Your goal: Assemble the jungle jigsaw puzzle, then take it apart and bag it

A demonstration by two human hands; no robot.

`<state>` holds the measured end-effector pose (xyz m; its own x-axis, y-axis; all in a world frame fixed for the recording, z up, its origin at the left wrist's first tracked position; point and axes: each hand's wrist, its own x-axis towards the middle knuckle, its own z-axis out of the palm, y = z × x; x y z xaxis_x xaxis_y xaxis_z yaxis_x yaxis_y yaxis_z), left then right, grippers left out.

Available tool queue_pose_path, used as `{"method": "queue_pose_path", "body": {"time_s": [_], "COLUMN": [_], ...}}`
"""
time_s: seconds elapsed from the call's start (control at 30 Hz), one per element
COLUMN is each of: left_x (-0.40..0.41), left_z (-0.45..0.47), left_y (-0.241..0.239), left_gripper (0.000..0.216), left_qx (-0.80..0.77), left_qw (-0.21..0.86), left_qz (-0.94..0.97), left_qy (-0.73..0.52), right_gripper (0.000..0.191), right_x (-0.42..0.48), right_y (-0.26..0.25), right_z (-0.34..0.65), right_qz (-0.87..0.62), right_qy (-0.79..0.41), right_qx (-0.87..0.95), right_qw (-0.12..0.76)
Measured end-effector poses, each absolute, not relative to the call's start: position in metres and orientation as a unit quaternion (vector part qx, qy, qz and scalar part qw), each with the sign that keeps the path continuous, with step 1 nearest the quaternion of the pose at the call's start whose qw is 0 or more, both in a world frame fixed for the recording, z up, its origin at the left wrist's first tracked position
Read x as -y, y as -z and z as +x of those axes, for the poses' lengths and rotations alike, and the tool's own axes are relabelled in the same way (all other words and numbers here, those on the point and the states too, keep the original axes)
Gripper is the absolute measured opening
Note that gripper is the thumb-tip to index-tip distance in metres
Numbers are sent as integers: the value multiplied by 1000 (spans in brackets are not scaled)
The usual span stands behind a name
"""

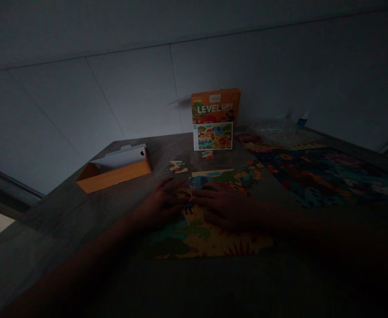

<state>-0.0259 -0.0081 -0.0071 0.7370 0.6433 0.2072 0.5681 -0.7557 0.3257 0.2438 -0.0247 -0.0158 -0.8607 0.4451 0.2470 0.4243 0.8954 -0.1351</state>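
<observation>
The scene is very dark. A partly built jigsaw puzzle [210,238] with yellow, green and blue artwork lies on the grey table [81,207] in front of me. My left hand [162,203] rests flat on its upper left part, fingers stretched toward the centre. My right hand [223,205] lies flat on the puzzle beside it, fingers pointing left. The fingertips of both hands nearly meet over one spot. Neither hand holds anything that I can see.
An orange puzzle box [215,119] marked LEVEL UP stands against the wall. An open orange box tray [116,170] lies at the left. A few loose pieces [176,166] sit behind the puzzle. A second, darker finished puzzle [326,176] covers the right side.
</observation>
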Motion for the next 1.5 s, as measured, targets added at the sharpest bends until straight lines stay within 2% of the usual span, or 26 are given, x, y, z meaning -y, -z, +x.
{"method": "queue_pose_path", "body": {"time_s": [0.37,1.17,1.5], "left_x": [6,7,7], "left_z": [-25,-26,-23], "left_y": [9,11,12], "left_gripper": [27,31,30], "left_qx": [-294,-305,-335], "left_qw": [145,97,109], "left_qz": [933,939,926], "left_qy": [-145,-129,-136], "right_gripper": [49,52,50], "right_x": [25,25,27], "right_y": [19,19,15], "right_z": [245,245,244], "right_qz": [-225,-226,-236], "right_qy": [-40,-48,-64], "right_qx": [962,961,959], "right_qw": [147,153,140]}}
